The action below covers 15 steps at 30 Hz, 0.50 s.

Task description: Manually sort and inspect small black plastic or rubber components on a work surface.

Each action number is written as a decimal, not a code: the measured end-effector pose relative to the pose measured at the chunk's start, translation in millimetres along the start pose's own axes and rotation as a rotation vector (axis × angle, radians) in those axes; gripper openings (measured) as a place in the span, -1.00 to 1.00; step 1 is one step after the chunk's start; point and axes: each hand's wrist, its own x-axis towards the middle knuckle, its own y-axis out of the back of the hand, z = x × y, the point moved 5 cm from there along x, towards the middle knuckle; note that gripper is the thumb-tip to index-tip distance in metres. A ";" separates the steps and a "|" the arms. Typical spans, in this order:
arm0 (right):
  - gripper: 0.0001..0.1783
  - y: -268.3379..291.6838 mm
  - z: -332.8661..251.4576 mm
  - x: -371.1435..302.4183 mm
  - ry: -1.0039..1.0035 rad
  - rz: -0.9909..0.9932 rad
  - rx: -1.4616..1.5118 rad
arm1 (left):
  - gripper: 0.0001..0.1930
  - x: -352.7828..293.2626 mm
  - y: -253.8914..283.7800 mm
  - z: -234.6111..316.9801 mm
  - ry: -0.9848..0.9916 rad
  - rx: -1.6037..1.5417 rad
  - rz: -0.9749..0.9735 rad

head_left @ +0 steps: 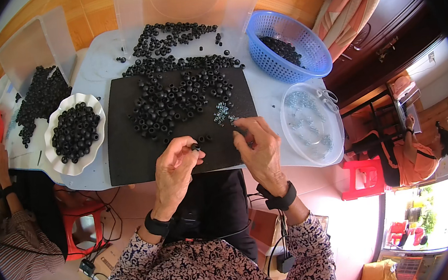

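My left hand [176, 163] is closed in a pinch around a black bead [196, 147], above the near part of a dark mat [129, 160]. My right hand [261, 147] hovers over the mat's right side, thumb and index finger bent with a gap between them. Its index fingertip is at a little heap of small clear-bluish pieces [222, 113]; nothing held shows between the fingers. Many loose black beads [161, 105] with holes are spread over the mat. A few more beads [205, 138] lie between my two hands.
A white scalloped dish [49, 148] of black beads stands left. Right are a blue perforated basket [313, 58] with dark beads, a clear lid-like tray [292, 144] of bluish pieces, and scissors [329, 99]. Bead piles [44, 98] lie by plastic bins. Other people sit left and far right.
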 end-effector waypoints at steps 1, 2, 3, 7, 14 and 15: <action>-0.79 2.5 3.3 -3.1 -0.003 0.003 0.000 | -0.84 -0.2 -0.9 -0.1 0.002 0.001 -0.004; -0.78 2.5 9.4 -6.2 -0.034 -0.030 -0.010 | -0.84 -0.6 0.0 -1.9 0.035 0.010 0.006; -0.78 2.0 12.7 -8.3 -0.062 -0.064 -0.022 | -0.84 -0.9 1.4 -3.4 0.067 0.016 0.015; -0.85 -7.6 6.7 -13.0 0.129 -0.158 -0.197 | -0.85 -0.8 2.1 -3.0 0.048 0.051 0.014; -0.88 -12.7 1.7 0.6 0.045 -0.172 -0.033 | -0.85 -0.1 0.9 -1.3 0.039 0.054 -0.006; -0.88 -17.5 -1.4 0.1 0.049 -0.176 -0.028 | -0.85 -0.2 0.8 -2.5 0.079 0.069 -0.014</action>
